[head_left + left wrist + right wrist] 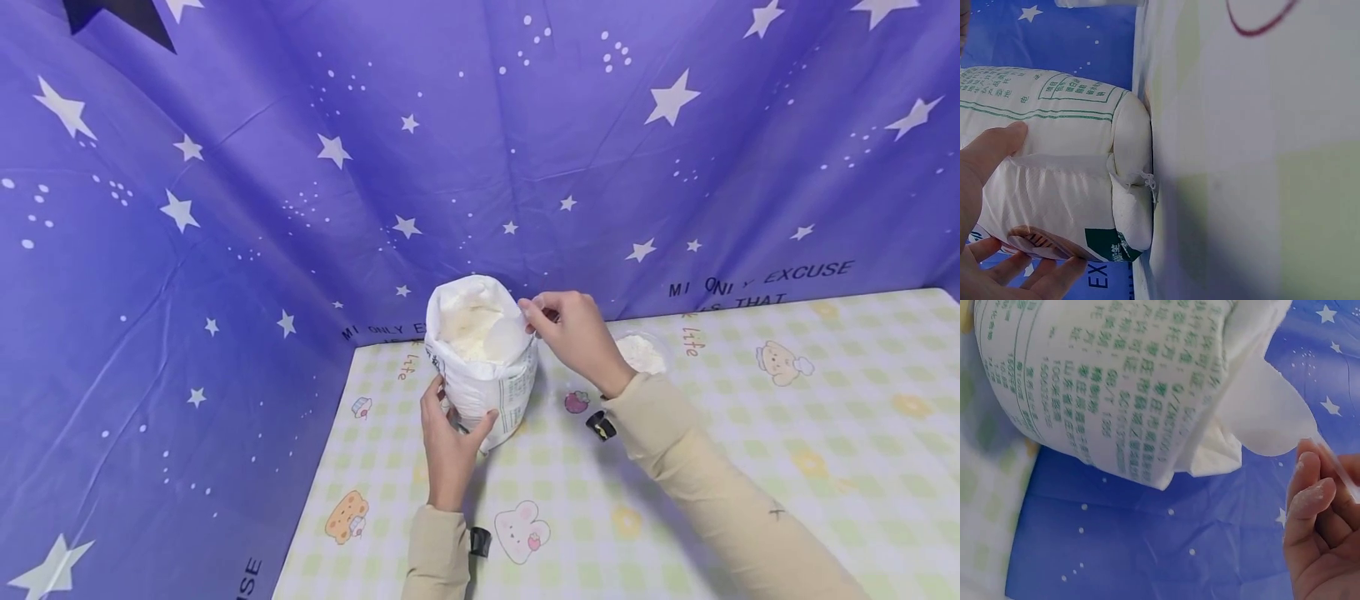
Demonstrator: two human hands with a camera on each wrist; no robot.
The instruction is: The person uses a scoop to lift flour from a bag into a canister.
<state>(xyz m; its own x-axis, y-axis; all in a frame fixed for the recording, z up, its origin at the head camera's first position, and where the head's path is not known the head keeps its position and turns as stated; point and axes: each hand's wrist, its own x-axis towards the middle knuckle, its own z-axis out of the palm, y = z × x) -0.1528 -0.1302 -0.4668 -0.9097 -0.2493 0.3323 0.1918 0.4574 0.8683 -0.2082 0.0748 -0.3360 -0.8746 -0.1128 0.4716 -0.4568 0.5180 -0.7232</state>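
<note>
A white flour bag [480,392] with green print stands upright on the table, its top open and pale flour [468,325] inside. Low on its near side, my left hand [450,442] holds it, thumb on one face and fingers round the other; the left wrist view shows the thumb pressing the bag [1066,137]. Over the bag's right rim, my right hand [573,333] pinches the thin handle of a white plastic spoon [1272,412]. The round bowl of that spoon leans at the bag's mouth. Flour dusts the right fingertips [1313,497].
Right of the bag, partly behind the right hand, is a clear bowl [667,354] with white powder in it. A checked cloth with cartoon prints [570,508] covers the table. A blue star-patterned curtain [465,167] hangs close behind the bag and along the left side.
</note>
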